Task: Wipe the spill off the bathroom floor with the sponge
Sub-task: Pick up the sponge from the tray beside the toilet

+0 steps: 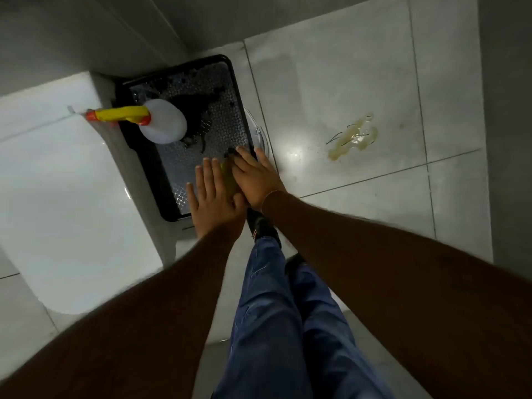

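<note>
Hands: both reach down over the near end of the tray, side by side, thumbs nearly touching.
Left hand (214, 197): flat, palm down, fingers spread wide and straight; it grips nothing, and its thumb side lies against the sponge.
Right hand (254, 177): palm down, fingers loosely fanned, laid over the sponge and covering most of it; whether the fingers curl under and grip it I cannot tell.
Sponge (229, 178): yellow-green, only a narrow strip showing between the two hands, over the near right part of the tray; a dark edge peeks out by the right fingertips.
Tray (149, 174): black, rectangular, with a raised rim and a patterned, shiny base carrying a dark wet-looking patch at its middle; it sits on the floor against a white fixture.
Spray bottle (162, 125): white body standing in the tray's far left part, its yellow and orange head pointing left over the fixture.
Fixture (60, 185): white, glossy, at the left, touching the tray's long side.
Spill (352, 138): yellowish puddle with a few thin dark strands in it, on the floor, well to the right of the tray and apart from both hands.
Floor (331, 82): pale grey tiles with dark grout lines and a bright glare spot between tray and spill.
Legs (276, 312): blue trousers and dark shoes, below the hands.
</note>
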Motion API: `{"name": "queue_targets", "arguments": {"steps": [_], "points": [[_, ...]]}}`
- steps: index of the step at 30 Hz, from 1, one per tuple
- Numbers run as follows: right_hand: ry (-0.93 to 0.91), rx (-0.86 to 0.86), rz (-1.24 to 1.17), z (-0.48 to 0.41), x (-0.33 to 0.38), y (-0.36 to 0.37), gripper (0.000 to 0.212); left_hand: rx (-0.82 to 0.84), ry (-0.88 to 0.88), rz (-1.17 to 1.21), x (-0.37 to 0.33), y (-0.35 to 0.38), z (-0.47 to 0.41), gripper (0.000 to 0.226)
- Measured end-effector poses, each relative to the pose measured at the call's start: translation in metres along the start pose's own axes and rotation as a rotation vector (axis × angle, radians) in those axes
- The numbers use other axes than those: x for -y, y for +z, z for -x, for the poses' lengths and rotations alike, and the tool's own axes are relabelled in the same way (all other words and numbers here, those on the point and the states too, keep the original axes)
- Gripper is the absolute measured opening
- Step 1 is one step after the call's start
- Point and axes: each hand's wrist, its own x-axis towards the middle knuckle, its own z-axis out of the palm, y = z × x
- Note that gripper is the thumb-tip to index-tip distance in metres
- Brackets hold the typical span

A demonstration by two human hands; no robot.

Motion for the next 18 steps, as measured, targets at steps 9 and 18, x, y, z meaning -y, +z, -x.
{"name": "queue_targets", "arguments": {"steps": [9, 18], "points": [[0.304, 0.085, -0.433, -0.021, 0.014, -0.015, 0.042, -0.124, 0.001, 0.169, -0.010, -0.007, 0.008, 0.084], [0.556, -0.102, -1.396, 0.065, -0.038, -0.036, 0.016, -0.158, 0.334, 0.149, -0.072, -0.020, 0.003, 0.066]]}}
